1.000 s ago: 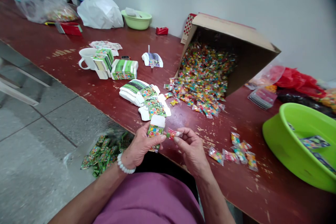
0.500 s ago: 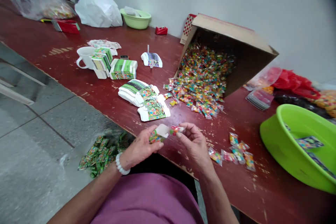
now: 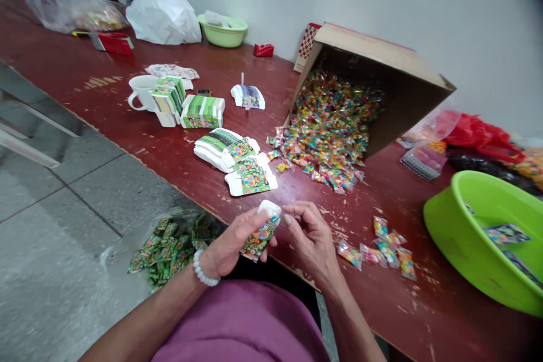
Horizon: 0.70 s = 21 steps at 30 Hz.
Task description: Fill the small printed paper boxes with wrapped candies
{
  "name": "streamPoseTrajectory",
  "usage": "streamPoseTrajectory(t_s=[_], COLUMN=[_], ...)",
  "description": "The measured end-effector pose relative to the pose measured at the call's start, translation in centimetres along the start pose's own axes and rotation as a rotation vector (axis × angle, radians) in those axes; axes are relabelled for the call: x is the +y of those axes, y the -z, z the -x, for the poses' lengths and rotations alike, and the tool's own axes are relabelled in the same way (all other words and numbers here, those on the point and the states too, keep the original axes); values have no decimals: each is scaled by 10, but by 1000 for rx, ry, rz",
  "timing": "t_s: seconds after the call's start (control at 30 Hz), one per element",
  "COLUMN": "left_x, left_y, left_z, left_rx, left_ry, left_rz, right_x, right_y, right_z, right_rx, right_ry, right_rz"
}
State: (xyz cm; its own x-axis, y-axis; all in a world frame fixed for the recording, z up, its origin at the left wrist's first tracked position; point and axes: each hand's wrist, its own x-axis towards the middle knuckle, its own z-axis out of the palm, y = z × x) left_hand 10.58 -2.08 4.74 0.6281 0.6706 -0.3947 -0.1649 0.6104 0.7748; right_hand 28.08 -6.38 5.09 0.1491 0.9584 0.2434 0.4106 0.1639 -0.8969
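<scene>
My left hand (image 3: 231,243) grips a small green printed carton (image 3: 263,232) at the near edge of the red table (image 3: 139,124). My right hand (image 3: 307,232) pinches at the carton's open white end, fingers curled; a candy packet seems tucked inside and barely shows. Several loose candy packets (image 3: 377,246) lie just right of my right hand. Flat folded cartons (image 3: 240,164) are stacked beyond my hands. A tipped cardboard box (image 3: 382,73) spills a heap of candy packets (image 3: 326,136).
A bright green basin (image 3: 475,237) with a few cartons stands at the right. A white mug (image 3: 142,93), filled cartons (image 3: 201,112), a pale green bowl (image 3: 223,31) and plastic bags (image 3: 163,17) sit farther left. A bag of finished cartons (image 3: 169,246) lies on the floor.
The candy packet held in my right fingers has gone into the carton's open end. My left hand has tilted the carton, and my right fingers now press at its flap.
</scene>
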Motion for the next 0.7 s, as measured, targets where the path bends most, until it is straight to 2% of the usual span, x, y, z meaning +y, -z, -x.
streamPoseTrajectory(t_s=[0.1,0.2,0.27,0.4,0.57,0.7], left_x=[-1,-3,-4,-3,-8,-10], left_y=[-1,-2,-2,-4,-6,-7], left_z=[-3,-4,-3,-1,-3,-2], left_rx=[50,73,76,141,214,194], left_ry=[36,0,-10,-12,-75,-122], left_rz=[175,195,180,193,193,132], right_x=[0,-1,-1,0,-1,0], right_y=[-5,-11,-15,-21,-24,-22], right_z=[7,12,15,16,14,6], right_rx=[-34,-131,-106,52,-2,-64], right_ry=[28,20,-30,-145,-86,-98], right_rz=[-53,-112,-187,-324,-313,-283])
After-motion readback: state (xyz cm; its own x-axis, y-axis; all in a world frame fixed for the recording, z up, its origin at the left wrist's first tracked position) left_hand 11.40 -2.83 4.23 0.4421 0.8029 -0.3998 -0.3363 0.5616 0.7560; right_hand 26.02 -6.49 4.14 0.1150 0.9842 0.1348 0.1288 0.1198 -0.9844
